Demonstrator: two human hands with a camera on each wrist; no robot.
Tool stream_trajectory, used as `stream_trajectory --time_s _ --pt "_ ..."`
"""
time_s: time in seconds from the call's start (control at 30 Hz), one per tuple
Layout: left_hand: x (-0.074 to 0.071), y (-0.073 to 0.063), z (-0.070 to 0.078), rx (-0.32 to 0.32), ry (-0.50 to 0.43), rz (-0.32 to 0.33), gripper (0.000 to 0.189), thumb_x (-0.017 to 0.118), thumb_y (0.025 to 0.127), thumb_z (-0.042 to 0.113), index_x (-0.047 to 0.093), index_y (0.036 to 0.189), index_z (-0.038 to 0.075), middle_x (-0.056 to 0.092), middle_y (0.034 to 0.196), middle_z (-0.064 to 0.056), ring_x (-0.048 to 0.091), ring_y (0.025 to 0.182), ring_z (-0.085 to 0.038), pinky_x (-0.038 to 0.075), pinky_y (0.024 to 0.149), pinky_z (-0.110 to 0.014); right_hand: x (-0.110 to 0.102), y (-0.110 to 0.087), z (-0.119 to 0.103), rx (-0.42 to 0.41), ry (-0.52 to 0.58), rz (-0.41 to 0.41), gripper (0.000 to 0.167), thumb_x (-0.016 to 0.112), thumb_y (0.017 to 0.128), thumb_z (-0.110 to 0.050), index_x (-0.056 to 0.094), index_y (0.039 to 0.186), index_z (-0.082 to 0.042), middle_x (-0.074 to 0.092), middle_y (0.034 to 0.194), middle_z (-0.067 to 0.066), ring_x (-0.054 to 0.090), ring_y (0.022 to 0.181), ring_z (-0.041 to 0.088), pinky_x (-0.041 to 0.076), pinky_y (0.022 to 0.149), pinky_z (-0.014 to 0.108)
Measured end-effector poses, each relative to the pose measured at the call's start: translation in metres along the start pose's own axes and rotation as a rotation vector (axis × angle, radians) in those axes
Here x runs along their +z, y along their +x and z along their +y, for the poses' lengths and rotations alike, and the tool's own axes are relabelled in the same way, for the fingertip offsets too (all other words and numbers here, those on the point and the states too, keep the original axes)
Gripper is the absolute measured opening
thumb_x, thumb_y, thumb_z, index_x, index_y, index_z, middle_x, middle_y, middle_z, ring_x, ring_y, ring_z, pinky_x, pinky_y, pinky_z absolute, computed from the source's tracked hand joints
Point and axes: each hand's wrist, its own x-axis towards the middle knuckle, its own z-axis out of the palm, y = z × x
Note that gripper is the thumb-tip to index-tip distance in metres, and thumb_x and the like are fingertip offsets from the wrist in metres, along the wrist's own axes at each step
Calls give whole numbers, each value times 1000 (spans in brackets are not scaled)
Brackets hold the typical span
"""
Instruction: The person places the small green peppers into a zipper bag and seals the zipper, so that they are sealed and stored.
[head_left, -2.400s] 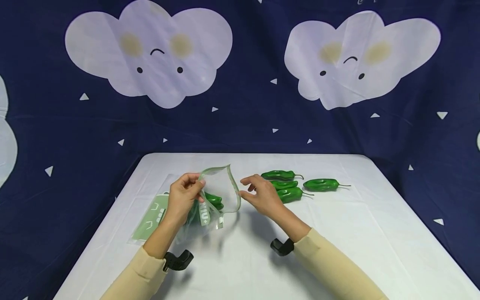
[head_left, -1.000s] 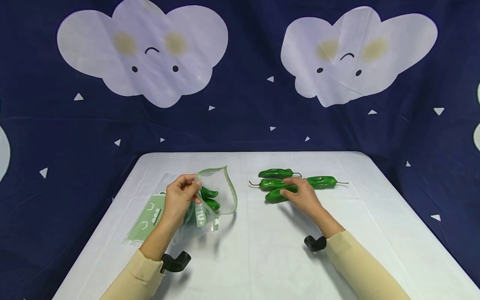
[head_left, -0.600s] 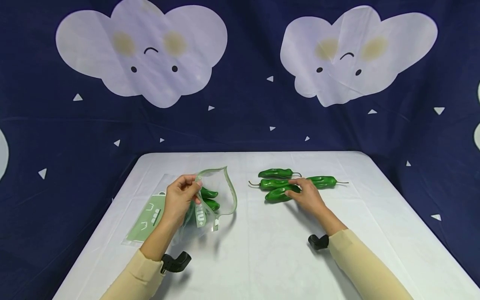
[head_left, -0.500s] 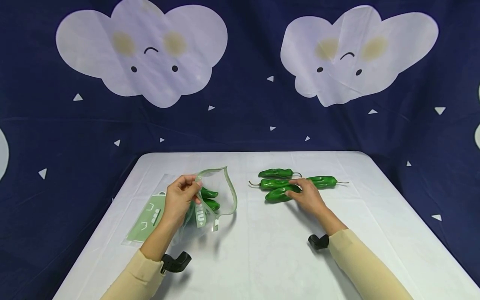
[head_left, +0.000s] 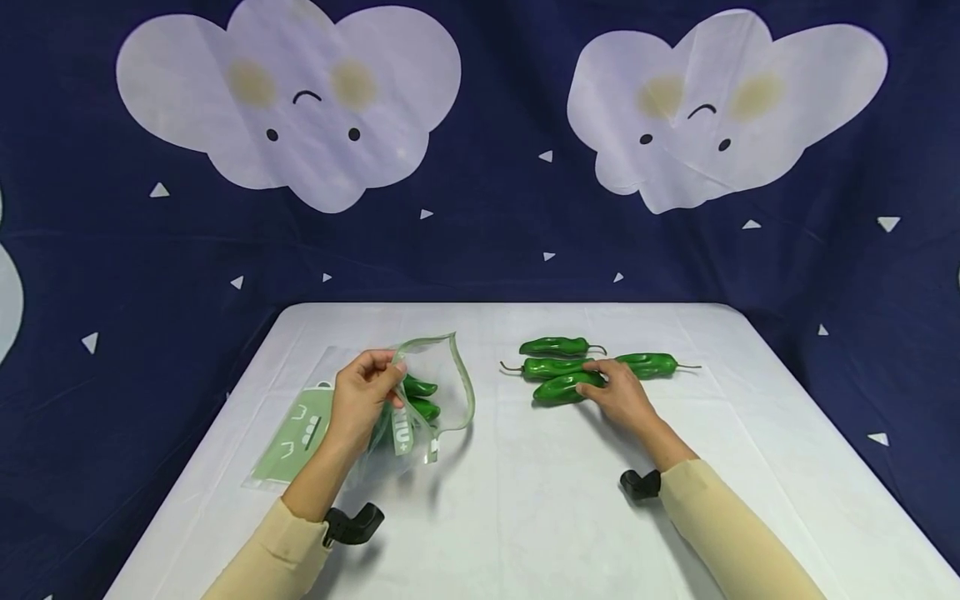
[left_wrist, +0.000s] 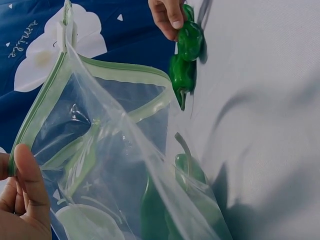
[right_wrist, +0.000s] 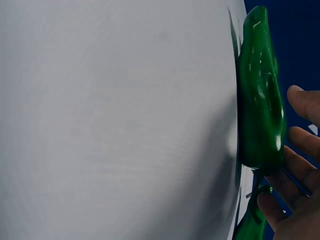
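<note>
Zip bag, holding green peppers, is at the left of the bench, my left grip pinching its open rim; the film looks light and limp, so I'd keep to that edge. My right grip is over the right end of the near pepper; whether it has hold, I cannot tell. That pepper is likely firm, light, slick: take it mid-body.

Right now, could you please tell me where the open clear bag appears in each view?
Head: the bag is left of centre, pinched by the left hand.
Left wrist: it spreads from the left across the middle, green edge toward the top.
Right wrist: not in it.
Shared landmark: the green peppers outside it, in all three.
</note>
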Motion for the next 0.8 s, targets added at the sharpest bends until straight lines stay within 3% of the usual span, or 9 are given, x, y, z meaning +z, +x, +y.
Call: stream_trajectory --time_s 0.3,0.8 --pt "0 0 -1 2 8 -4 21 63 86 -2 58 105 -8 56 75 4 49 51 -6 48 40 -17 1 -3 9 14 -2 6 47 70 84 -27 59 124 -5 54 129 21 53 115 41 46 97 56" --pt "-1 1 -2 -6 18 -21 22 63 87 0 57 107 -7 56 77 3 49 52 -6 49 41 -16 -1 -14 12 5 -25 -23 49 70 84 -25 57 126 -5 53 130 24 56 111 40 47 96 56"
